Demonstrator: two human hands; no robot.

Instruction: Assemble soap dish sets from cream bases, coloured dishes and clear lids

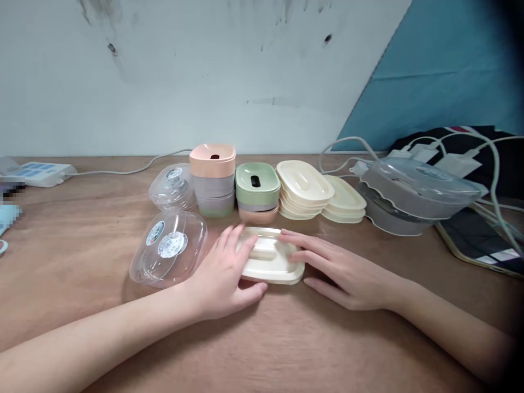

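A cream rectangular lid [270,262] lies flat on the wooden table [82,256] in front of me. My left hand [223,275] rests on its left side, fingers stretched over the top and thumb against the near edge. My right hand [339,267] lies flat against its right end, fingers spread and touching the rim. Neither hand has lifted it. Just left of my left hand stands a clear plastic container [167,248] with round stickers.
Behind the lid stand a peach-topped stack [213,177], a green-topped stack [257,191], cream lid piles [305,188] and another clear container [174,185]. A grey lidded tray [413,196], white cables, chargers and a tablet sit right. A power strip [35,173] lies far left.
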